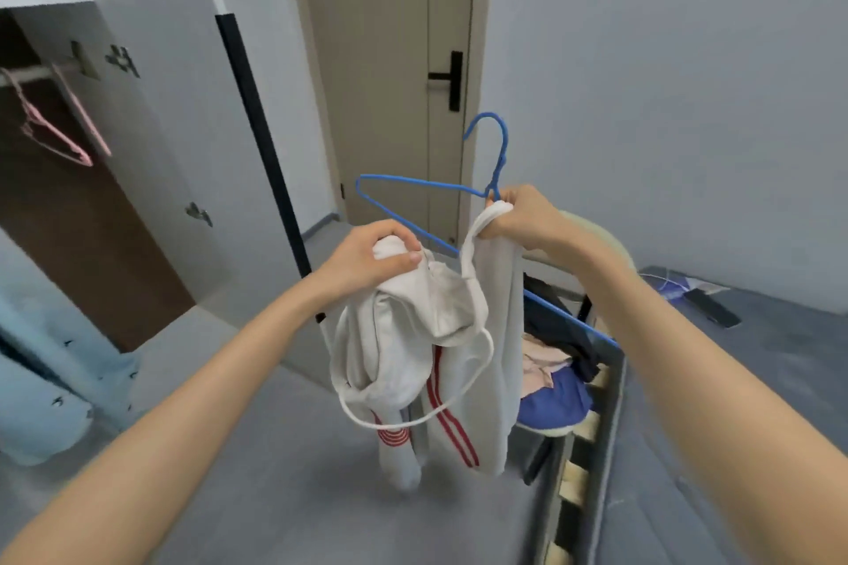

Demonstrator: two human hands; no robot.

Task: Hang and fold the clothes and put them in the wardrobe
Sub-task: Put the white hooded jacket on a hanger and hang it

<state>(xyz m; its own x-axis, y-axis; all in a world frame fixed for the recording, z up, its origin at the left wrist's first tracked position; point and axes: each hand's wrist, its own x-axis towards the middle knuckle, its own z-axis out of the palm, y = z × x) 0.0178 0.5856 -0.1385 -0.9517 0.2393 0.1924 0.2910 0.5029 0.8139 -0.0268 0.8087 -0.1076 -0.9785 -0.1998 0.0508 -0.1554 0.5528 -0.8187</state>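
**newbie:** So how will that white fabric garment with red stripes (459,372) handle?

**laundry_vet:** Soft, floppy and light, I'd say, with zero stiffness (that dangling strap loop could snag). It hangs mid-air before the door, well apart from the open brown wardrobe (82,206) on the left. The left grip (367,257) is curled round a wad of its cloth. The right grip (518,216) pinches the thin blue wire hanger (415,183) at its neck, plus a rolled edge.

**newbie:** Where to grab?

**laundry_vet:** Probably the neckline, spread wide so a hanger arm slips in.
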